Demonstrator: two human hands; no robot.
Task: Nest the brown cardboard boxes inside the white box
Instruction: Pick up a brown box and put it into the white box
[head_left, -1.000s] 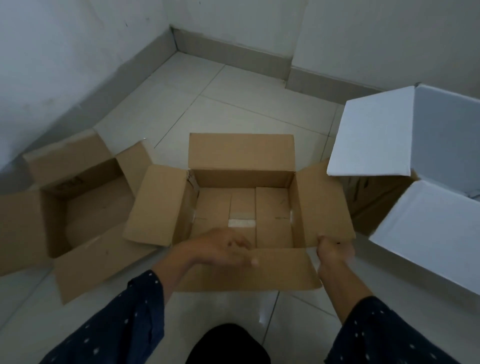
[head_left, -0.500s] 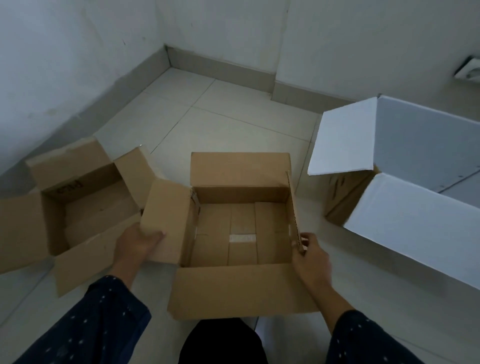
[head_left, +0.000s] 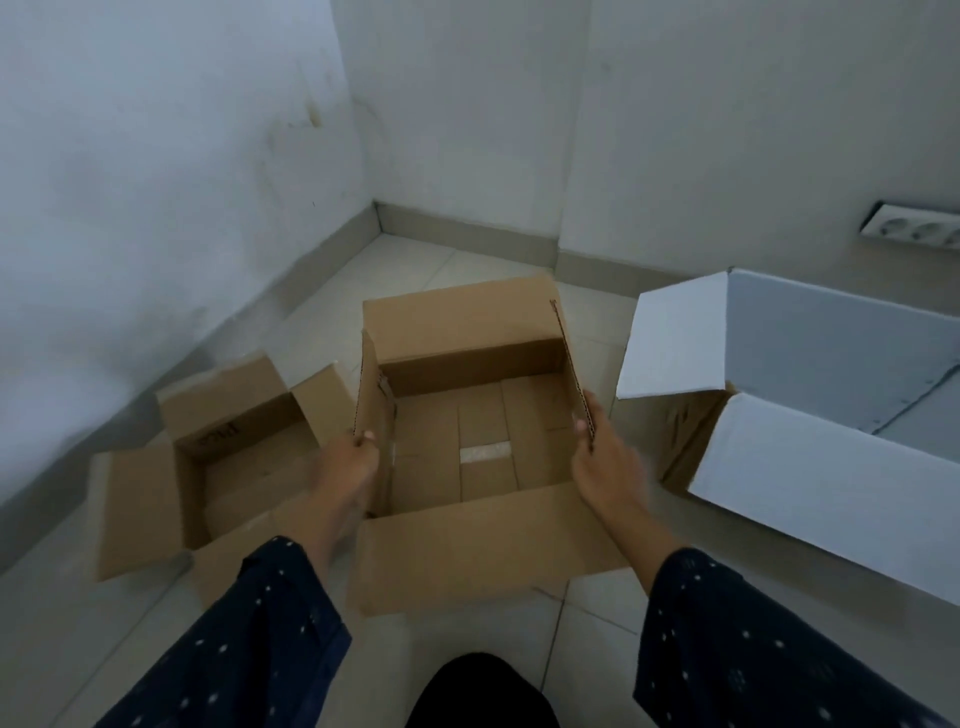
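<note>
1. Now, seen from the head camera, the middle brown box (head_left: 483, 441) sits open on the tiled floor (head_left: 395, 270), and everything else is placed from it.
2. Left hand (head_left: 345, 470) is closed on the box's left side flap (head_left: 371, 400), which stands upright; fingers (head_left: 363, 437) wrap its near edge.
3. Right hand (head_left: 605, 457) is pinched on the right side flap (head_left: 571, 364), which is also raised and seen edge-on.
4. The box's near flap (head_left: 483, 545) lies flat toward the person; its far flap (head_left: 457, 322) stands up behind.
5. A second brown box (head_left: 218, 462) lies just left of the middle box, open, flaps splayed, touched by neither hand.
6. White box (head_left: 810, 415) stands to the right of the middle box, near but apart, its mouth open with its flaps spread.
7. Judged from this, the coming move is a lift and carry rightward; the right hand is nearer the white box, and its near-left flap (head_left: 670, 343) leans toward the path.
</note>
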